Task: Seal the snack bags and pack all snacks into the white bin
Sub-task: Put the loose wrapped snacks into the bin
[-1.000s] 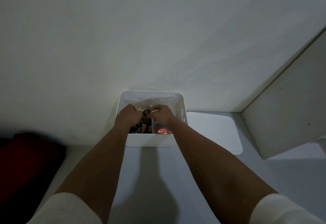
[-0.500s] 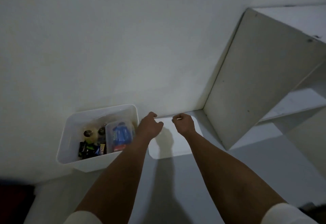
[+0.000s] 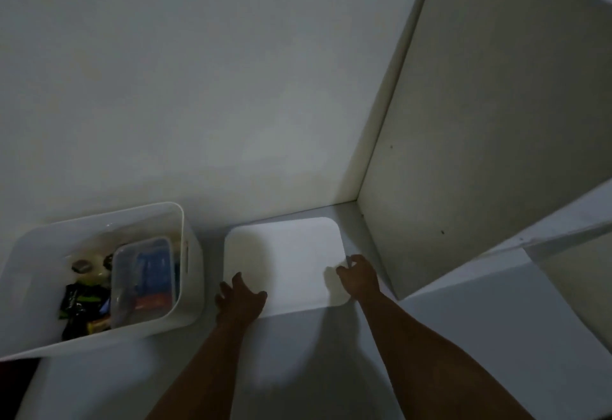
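1. The white bin (image 3: 190, 255) sits at the lower left of the frame, its far side against the wall (image 3: 198, 88), its top uncovered.
2. Inside it, a clear lidded container (image 3: 144, 279) stands on the right and dark snack packets (image 3: 81, 300) lie on the left.
3. Just right of the bin, a narrow gap apart, a flat white lid (image 3: 284, 254) lies on the pale surface (image 3: 298, 370).
4. A white cabinet panel (image 3: 480, 121) rises close by the lid's right edge; bare surface lies toward the lower frame.
5. The left hand (image 3: 241, 300) rests on the lid's near left corner, fingers spread.
6. The right hand (image 3: 359, 275) is at the lid's right edge, fingers curled onto it; whether they pinch it, I cannot tell.
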A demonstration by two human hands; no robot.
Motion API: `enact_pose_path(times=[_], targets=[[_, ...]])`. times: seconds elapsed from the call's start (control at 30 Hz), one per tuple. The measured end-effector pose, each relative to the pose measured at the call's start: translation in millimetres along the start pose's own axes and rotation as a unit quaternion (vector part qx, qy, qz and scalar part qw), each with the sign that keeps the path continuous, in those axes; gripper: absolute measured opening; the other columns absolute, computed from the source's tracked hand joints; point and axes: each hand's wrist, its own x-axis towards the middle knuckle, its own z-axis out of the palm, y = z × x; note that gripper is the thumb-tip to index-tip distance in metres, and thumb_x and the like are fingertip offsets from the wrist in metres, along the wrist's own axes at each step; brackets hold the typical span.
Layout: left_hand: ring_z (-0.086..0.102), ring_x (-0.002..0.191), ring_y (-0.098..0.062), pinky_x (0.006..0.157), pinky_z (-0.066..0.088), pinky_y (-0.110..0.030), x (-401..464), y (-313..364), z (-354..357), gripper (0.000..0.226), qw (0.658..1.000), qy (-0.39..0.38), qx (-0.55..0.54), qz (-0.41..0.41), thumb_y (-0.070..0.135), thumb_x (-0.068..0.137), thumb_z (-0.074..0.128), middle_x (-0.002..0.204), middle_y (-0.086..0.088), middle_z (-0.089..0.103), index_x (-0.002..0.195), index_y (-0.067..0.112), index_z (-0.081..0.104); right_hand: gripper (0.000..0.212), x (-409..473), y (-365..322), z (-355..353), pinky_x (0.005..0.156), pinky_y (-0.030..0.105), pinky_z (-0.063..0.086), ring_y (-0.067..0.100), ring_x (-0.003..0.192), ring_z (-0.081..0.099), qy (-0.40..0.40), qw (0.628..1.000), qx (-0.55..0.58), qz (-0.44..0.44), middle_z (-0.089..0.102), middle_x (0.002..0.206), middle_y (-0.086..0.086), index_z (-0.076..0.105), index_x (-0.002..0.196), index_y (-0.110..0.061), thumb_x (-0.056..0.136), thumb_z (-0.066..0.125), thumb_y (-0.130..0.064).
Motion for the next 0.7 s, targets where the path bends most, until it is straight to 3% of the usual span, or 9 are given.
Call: enact_pose_path(times=[0.1, 0.23, 0.33, 0.47, 0.6, 0.7], targets=[[0.022, 0.145, -0.044, 0.115, 0.030, -0.056, 7, -9, 14, 0.096, 0.999, 0.012, -0.026, -0.027, 0.042, 0.084, 0.070, 0.161, -0.019, 0.015, 0.158, 0.020, 0.013, 0.060, 7, 13, 10, 0.105, 0.042, 0.048, 0.032, 0.125, 0.056, 0.004, 1.000, -0.011, -0.003, 0.057, 0.139, 0.010, 0.050, 0.141, -0.019, 0.087, 0.066, -0.037], [0.035, 0.136, -0.045, 0.111, 0.033, -0.052, 9, -9, 22, 0.094, 0.993, 0.067, -0.077, -0.053, 0.042, 0.078, 0.075, 0.153, -0.019, 0.033, 0.154, 0.018, 0.026, 0.053, 15, 15, 8, 0.106, 0.041, 0.046, 0.031, 0.125, 0.056, 0.005, 0.998, 0.058, 0.003, 0.060, 0.136, 0.009, 0.052, 0.140, -0.014, 0.091, 0.066, -0.030], [0.036, 0.133, -0.045, 0.110, 0.031, -0.050, 4, -4, 19, 0.093, 0.980, 0.078, -0.153, -0.100, 0.043, 0.073, 0.077, 0.147, -0.022, 0.036, 0.150, 0.018, 0.031, 0.039, 22, 22, 1, 0.100, 0.035, 0.047, 0.030, 0.119, 0.060, -0.003, 0.998, 0.067, 0.013, 0.065, 0.129, 0.012, 0.062, 0.130, -0.008, 0.095, 0.063, -0.026], [0.048, 0.127, -0.041, 0.109, 0.038, -0.047, -2, -2, 19, 0.108, 0.953, 0.054, -0.264, -0.138, 0.056, 0.048, 0.068, 0.141, -0.022, 0.047, 0.144, 0.015, 0.040, 0.031, 21, 27, -8, 0.094, 0.035, 0.048, 0.037, 0.113, 0.064, 0.075, 0.993, 0.094, 0.012, 0.070, 0.119, 0.020, 0.067, 0.120, 0.000, 0.096, 0.061, -0.018], [0.066, 0.102, -0.035, 0.096, 0.054, -0.045, 14, -22, 34, 0.091, 0.953, 0.018, -0.279, -0.113, 0.065, 0.042, 0.068, 0.113, -0.017, 0.070, 0.112, 0.008, 0.071, 0.034, 15, 21, -21, 0.099, 0.038, 0.045, 0.041, 0.117, 0.061, 0.099, 0.986, 0.134, 0.012, 0.066, 0.124, 0.025, 0.065, 0.121, 0.006, 0.101, 0.055, -0.020], [0.068, 0.096, -0.033, 0.088, 0.056, -0.041, -25, -7, 14, 0.074, 0.965, 0.090, -0.242, -0.040, 0.062, 0.059, 0.056, 0.106, -0.015, 0.071, 0.108, 0.009, 0.073, 0.033, 10, 16, -38, 0.095, 0.039, 0.046, 0.042, 0.110, 0.063, 0.117, 0.979, 0.165, 0.002, 0.068, 0.117, 0.026, 0.068, 0.114, 0.006, 0.103, 0.052, -0.020]])
